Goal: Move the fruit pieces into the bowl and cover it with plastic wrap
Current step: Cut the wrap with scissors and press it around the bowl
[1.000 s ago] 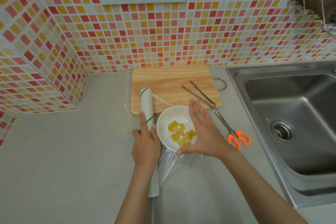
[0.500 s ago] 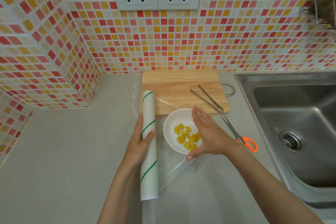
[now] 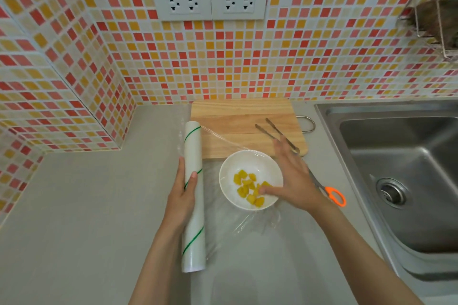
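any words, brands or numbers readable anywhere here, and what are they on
None can be read.
Wrap roll: only green diagonal stripes, no lettering visible.
Sockets: plain white faces, no visible marking.
Scissors, tongs, bowl, board: no print visible.

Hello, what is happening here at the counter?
A person is covering a white bowl of yellow fruit pieces with plastic wrap. The left hand grips the wrap roll beside the bowl. The right hand lies flat on the film over the bowl's right rim. The film is not yet cut.
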